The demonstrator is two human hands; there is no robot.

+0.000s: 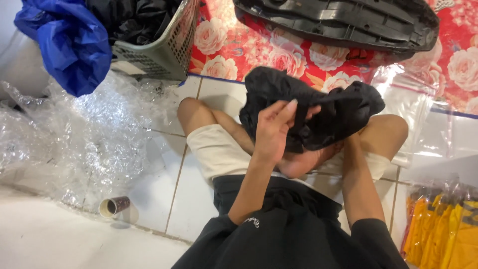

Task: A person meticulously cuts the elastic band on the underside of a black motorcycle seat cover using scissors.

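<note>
The left hand (275, 130) grips a bunched black garment (318, 112) held above the person's crossed legs, fingers curled over its near edge. The right hand (343, 144) is mostly hidden beneath the cloth, probably grasping it from below, though I cannot tell. Just beside lie clear plastic bags (418, 114); a grey basket (164, 50), blue plastic bag (69, 45) and small tape roll (114, 205) sit well apart.
</note>
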